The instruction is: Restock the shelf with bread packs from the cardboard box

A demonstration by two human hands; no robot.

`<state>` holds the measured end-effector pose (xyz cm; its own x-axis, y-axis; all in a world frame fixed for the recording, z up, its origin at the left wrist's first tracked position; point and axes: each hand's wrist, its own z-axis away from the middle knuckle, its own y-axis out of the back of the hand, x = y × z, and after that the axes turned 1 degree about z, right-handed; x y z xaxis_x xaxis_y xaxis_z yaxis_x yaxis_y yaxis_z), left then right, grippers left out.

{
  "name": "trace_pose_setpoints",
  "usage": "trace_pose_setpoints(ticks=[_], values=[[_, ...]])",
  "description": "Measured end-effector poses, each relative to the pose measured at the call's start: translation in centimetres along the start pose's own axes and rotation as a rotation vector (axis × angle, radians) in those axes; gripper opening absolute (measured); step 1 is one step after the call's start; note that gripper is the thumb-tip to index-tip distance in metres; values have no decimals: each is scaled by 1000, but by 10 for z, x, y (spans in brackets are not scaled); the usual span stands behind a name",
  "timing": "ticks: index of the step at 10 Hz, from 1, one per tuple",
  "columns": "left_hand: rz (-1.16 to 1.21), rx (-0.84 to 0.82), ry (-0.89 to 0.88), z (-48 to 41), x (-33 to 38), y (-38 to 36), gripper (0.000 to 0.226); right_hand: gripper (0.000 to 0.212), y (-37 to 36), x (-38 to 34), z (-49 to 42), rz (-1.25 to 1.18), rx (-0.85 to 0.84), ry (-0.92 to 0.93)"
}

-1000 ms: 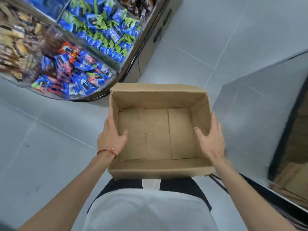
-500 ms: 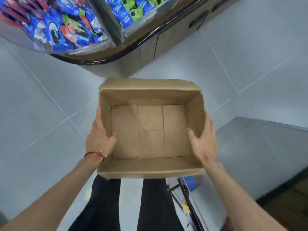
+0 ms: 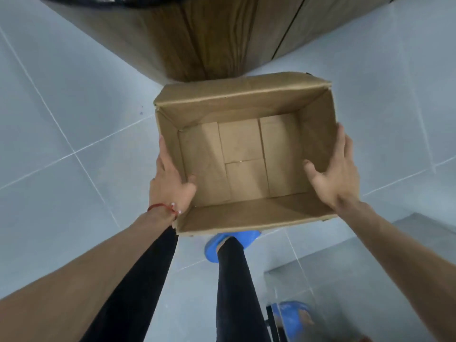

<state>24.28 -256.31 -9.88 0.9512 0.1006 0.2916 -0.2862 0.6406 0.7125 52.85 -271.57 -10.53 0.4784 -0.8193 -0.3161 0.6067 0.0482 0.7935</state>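
single head cam, wide-angle, steep downward look, close over cardboard box (image 3: pixel 243 154) held at arm's length, tiled floor (image 3: pixel 74 114) below

Left hand (image 3: pixel 170 183): arm extended, palm pressed inward, thumb hooked over, red cord at wrist. Right hand (image 3: pixel 333 174): mirrored opposite, fingers spread.

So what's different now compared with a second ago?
The person turned away from the snack shelves, which have left view; a wooden cabinet now stands ahead. The cardboard box stayed empty, gripped as before by the left hand and right hand on its side walls.
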Motion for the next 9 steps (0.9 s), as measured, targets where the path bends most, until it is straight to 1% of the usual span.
trace_pose_setpoints(ticks=[2,3,4,5,6,7,8,9], values=[[29,-11,45,-49,-5,-63,109,100,-32,13,-87,87,23,107],[-22,-19,94,-58,6,-80,108,101,-39,15,-116,106,38,162],[-39,-31,107,-61,14,-84,109,102,-39,17,-135,141,76,184],[13,-60,71,-66,13,-82,111,108,-31,18,-142,197,57,186],[37,-134,109,-64,9,-69,113,114,-28,18,-133,256,-15,167],[156,-158,139,-56,10,-47,110,111,-20,5,-109,287,-97,118],[134,-192,162,-37,19,-23,97,103,-6,-16,-68,263,-127,164],[125,-236,141,-10,31,7,85,93,8,-44,-23,120,-179,182]])
